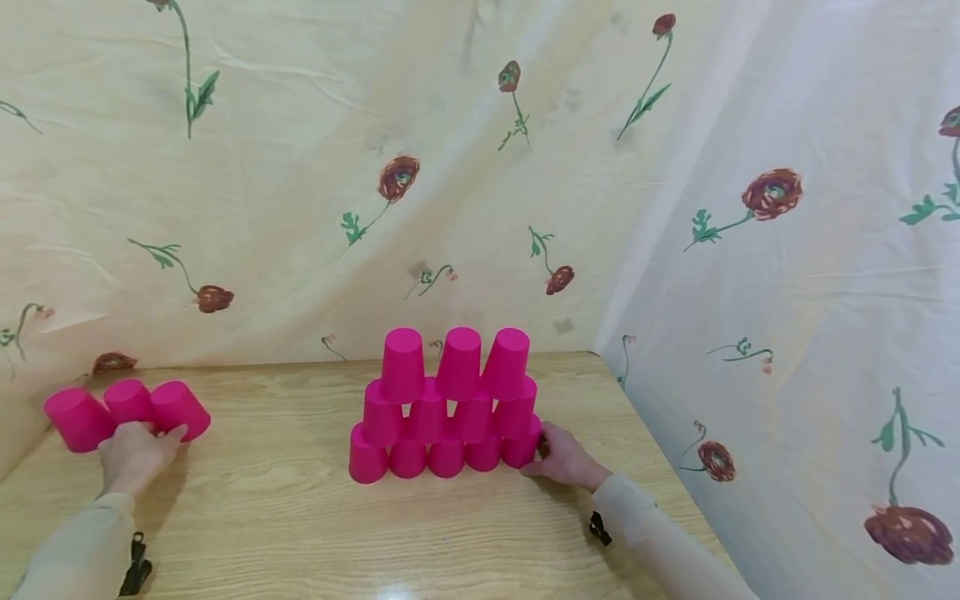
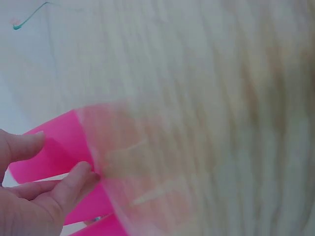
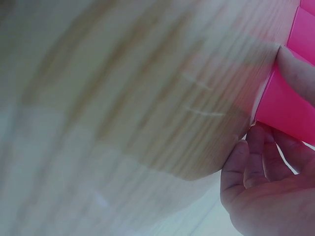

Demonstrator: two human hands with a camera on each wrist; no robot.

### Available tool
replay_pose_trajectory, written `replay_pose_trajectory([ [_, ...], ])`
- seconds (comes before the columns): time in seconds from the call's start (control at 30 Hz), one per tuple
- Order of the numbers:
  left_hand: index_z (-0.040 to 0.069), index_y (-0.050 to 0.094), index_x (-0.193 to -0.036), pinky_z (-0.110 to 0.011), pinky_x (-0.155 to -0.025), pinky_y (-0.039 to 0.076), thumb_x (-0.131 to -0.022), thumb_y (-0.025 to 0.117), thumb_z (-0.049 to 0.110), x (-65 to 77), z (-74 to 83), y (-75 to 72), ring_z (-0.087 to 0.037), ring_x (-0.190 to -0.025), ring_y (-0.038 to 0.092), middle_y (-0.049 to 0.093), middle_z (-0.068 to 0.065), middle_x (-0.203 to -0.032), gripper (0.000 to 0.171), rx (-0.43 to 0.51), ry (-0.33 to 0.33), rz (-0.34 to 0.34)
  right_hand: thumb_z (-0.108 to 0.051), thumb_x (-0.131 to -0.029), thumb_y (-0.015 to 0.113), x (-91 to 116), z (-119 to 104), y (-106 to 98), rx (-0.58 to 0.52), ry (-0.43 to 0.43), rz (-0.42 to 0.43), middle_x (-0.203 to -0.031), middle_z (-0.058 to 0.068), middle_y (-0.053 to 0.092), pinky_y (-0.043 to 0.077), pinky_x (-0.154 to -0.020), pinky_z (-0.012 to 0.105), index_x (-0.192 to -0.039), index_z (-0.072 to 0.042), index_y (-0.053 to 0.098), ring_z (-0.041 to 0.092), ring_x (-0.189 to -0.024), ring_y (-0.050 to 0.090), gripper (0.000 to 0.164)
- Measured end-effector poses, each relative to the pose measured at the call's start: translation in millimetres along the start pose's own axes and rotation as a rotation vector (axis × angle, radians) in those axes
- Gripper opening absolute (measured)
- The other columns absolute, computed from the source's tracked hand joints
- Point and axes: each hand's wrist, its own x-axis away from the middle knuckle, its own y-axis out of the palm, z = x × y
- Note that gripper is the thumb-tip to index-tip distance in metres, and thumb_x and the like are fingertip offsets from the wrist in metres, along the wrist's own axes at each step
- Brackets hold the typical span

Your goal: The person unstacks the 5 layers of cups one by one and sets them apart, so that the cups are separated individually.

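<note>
At the left of the table, my left hand (image 1: 137, 457) pinches the rightmost of three pink cups, its thumb on one side and fingers on the other. That pink cup (image 1: 182, 408) stands upside down; two more, a left cup (image 1: 77, 419) and a middle cup (image 1: 129, 402), stand close beside it. My right hand (image 1: 567, 458) grips the bottom right cup (image 1: 519, 448) of a pink cup pyramid (image 1: 427, 412). In the right wrist view the thumb and fingers lie on opposite sides of this cup (image 3: 285, 105). Three upside-down cups form the pyramid's top row, above two longer rows.
The wooden table (image 1: 285, 517) carries everything. A flowered cloth (image 1: 300, 167) hangs behind it, and another stretch of cloth (image 1: 825, 333) runs along the right edge. Black straps (image 1: 137, 567) dangle by the left wrist and a black strap end (image 1: 600, 528) by the right.
</note>
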Motion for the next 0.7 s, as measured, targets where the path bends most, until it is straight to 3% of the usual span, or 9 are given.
replay_pose_trajectory([
  [0.13,0.006,0.051,-0.054,-0.045,-0.065,0.032,-0.093,0.056,0.037,5.0,11.0,-9.9,-0.035,-0.069,0.045,0.047,-0.004,-0.051,0.05,-0.052,-0.023,-0.094,-0.015,-0.074,0.084,-1.5,-0.1,0.4,-0.001,0.0,0.0,-0.108,0.002,0.058,0.048,-0.086,0.041,-0.122,-0.007,0.054,0.022,-0.094,0.054,0.057],
  [0.23,0.008,0.048,-0.056,-0.039,-0.058,0.031,-0.093,0.054,0.044,8.9,25.3,-15.4,-0.029,-0.06,0.044,0.044,-0.003,-0.051,0.052,-0.09,0.036,-0.163,-0.016,-0.073,0.084,-2.1,0.8,1.1,0.01,0.003,0.007,-0.107,0.001,0.059,0.048,-0.084,0.04,-0.121,-0.007,0.054,0.021,-0.092,0.054,0.058],
  [0.3,0.003,0.054,-0.062,-0.037,-0.057,0.032,-0.093,0.053,0.047,11.1,39.3,-18.9,-0.028,-0.06,0.045,0.048,-0.004,-0.055,0.054,-0.094,0.066,-0.201,-0.016,-0.073,0.084,-2.0,1.2,1.5,0.014,0.004,0.01,-0.105,0.002,0.058,0.048,-0.083,0.04,-0.12,-0.007,0.054,0.022,-0.091,0.053,0.057],
  [0.37,-0.003,0.061,-0.073,-0.038,-0.055,0.037,-0.092,0.055,0.049,12.6,56.3,-19.5,-0.033,-0.063,0.049,0.055,-0.012,-0.062,0.056,-0.1,0.109,-0.21,-0.017,-0.072,0.085,-1.5,1.8,1.5,0.018,-0.002,0.01,-0.104,0.002,0.058,0.048,-0.082,0.04,-0.119,-0.006,0.055,0.022,-0.089,0.053,0.057],
  [0.43,-0.012,0.065,-0.095,-0.047,-0.061,0.045,-0.092,0.055,0.05,14.7,75.8,-19.5,-0.044,-0.076,0.053,0.063,-0.025,-0.081,0.063,-0.104,0.156,-0.215,-0.016,-0.072,0.085,-0.8,2.0,1.3,0.015,0.0,0.009,-0.103,0.002,0.058,0.048,-0.081,0.039,-0.119,-0.005,0.054,0.022,-0.088,0.052,0.056],
  [0.57,-0.022,0.045,-0.124,-0.061,-0.083,0.043,-0.092,0.056,0.051,22.4,113.8,-16.5,-0.054,-0.104,0.051,0.052,-0.04,-0.117,0.081,-0.087,0.292,-0.181,-0.015,-0.073,0.084,-0.5,1.6,1.3,0.012,0.002,0.008,-0.104,0.002,0.058,0.047,-0.082,0.039,-0.12,-0.006,0.054,0.022,-0.09,0.053,0.057],
  [0.7,-0.016,0.041,-0.133,-0.06,-0.086,0.043,-0.088,0.059,0.056,33.0,147.7,-15.8,-0.049,-0.11,0.052,0.05,-0.036,-0.125,0.087,-0.014,0.365,-0.153,-0.015,-0.073,0.084,-1.6,1.2,0.9,0.006,0.004,0.009,-0.107,0.001,0.058,0.048,-0.084,0.04,-0.122,-0.008,0.053,0.022,-0.092,0.053,0.058],
])
